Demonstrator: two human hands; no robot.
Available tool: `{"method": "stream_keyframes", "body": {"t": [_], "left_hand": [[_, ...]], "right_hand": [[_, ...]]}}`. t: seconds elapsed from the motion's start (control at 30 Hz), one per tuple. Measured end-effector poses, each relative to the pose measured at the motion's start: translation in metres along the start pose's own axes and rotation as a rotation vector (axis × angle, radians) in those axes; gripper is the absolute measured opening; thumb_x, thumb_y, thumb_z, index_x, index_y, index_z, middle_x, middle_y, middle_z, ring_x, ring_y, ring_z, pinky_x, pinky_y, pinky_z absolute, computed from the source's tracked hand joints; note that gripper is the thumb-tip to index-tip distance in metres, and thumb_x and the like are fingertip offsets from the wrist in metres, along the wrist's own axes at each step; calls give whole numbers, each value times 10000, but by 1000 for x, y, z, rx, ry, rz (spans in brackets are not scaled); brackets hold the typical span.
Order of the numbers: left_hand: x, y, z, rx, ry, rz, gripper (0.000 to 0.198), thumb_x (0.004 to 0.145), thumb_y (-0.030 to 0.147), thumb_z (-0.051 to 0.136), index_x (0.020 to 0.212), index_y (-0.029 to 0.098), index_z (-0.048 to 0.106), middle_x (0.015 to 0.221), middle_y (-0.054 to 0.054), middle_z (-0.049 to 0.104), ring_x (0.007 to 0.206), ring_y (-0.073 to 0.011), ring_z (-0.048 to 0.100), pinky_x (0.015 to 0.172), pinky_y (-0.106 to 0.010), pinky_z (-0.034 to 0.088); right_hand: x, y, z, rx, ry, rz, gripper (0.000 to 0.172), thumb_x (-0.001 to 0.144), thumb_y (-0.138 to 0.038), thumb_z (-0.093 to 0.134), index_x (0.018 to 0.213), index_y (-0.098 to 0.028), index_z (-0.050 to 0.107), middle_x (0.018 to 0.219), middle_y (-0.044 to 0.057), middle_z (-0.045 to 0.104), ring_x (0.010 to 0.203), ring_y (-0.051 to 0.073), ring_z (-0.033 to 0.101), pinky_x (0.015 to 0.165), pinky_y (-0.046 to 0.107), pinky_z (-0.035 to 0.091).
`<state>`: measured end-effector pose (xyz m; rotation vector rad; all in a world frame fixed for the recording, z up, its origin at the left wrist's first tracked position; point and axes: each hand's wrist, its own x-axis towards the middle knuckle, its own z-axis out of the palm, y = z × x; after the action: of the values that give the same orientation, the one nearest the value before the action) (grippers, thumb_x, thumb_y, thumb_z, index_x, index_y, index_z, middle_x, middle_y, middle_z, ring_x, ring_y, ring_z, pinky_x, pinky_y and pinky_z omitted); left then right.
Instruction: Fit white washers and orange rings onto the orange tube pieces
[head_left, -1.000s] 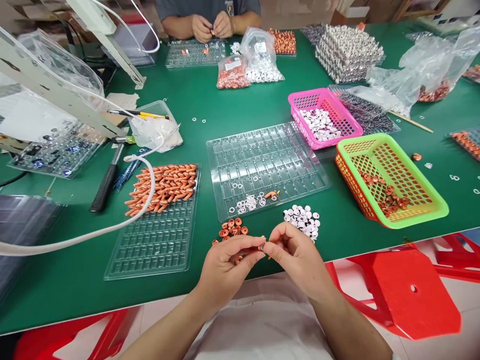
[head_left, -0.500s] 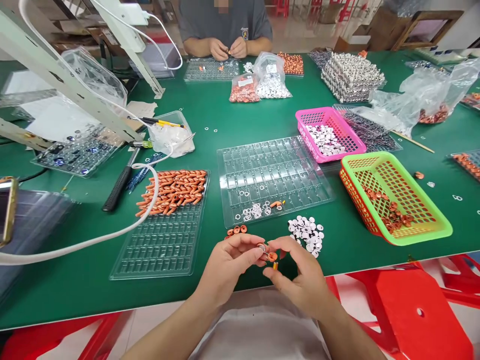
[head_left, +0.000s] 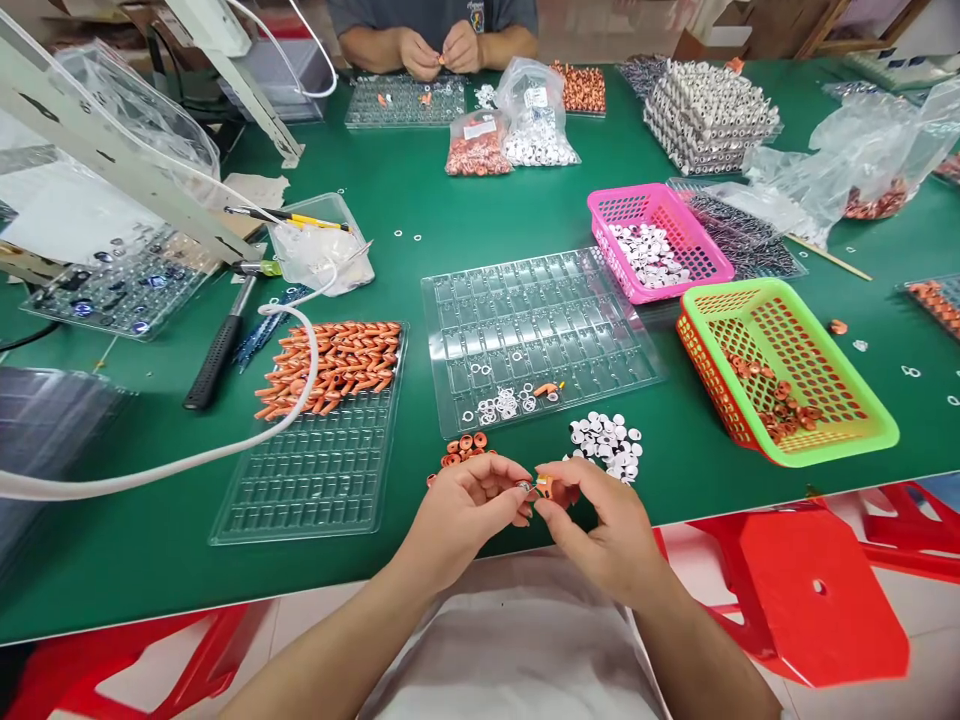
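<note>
fingertips nearly meeting, the left hand (head_left: 461, 510) pinched a small silvery part (head_left: 523, 486) between thumb and forefinger, its other fingers curled in, while beside it the right hand (head_left: 611, 515) grasped an orange piece (head_left: 545, 486) between thumb and forefinger, spread little wider than the piece itself. the step in hand appeared to be lining up the two parts; it seemed to call for a steady pinch on the left and a fine adjustment on the right. whether the parts touched was too small to tell. loose orange cups (head_left: 465, 448) lay just beyond the left hand, white discs (head_left: 607, 442) just beyond the right. ahead of both hands lay a clear tray (head_left: 551, 325) with pale rings (head_left: 504, 404); to their right stood a green basket (head_left: 877, 425).
</note>
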<state>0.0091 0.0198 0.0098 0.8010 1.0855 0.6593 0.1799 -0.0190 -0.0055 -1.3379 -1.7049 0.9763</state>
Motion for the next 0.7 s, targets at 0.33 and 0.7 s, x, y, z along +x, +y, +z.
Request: {"method": "stream_keyframes", "body": {"t": [0.33, 0.7], "left_hand": [[1, 2, 3, 19, 39, -44, 102, 649, 154, 729, 714, 136, 653, 645, -7, 688, 531, -101, 633, 558, -207, 550], [3, -6, 2, 219, 106, 31, 79, 679, 156, 652, 754, 135, 662, 664, -5, 654, 580, -111, 601, 577, -230, 540]], "right_hand": [[3, 4, 0, -30, -10, -71, 240, 883, -151, 556, 1099, -257, 550, 818, 0, 619, 706, 144, 573, 657, 288, 458], [4, 7, 4, 8, -14, -4, 197, 880, -167, 567, 1057, -253, 579, 831, -10, 632, 712, 132, 575, 661, 263, 447]]}}
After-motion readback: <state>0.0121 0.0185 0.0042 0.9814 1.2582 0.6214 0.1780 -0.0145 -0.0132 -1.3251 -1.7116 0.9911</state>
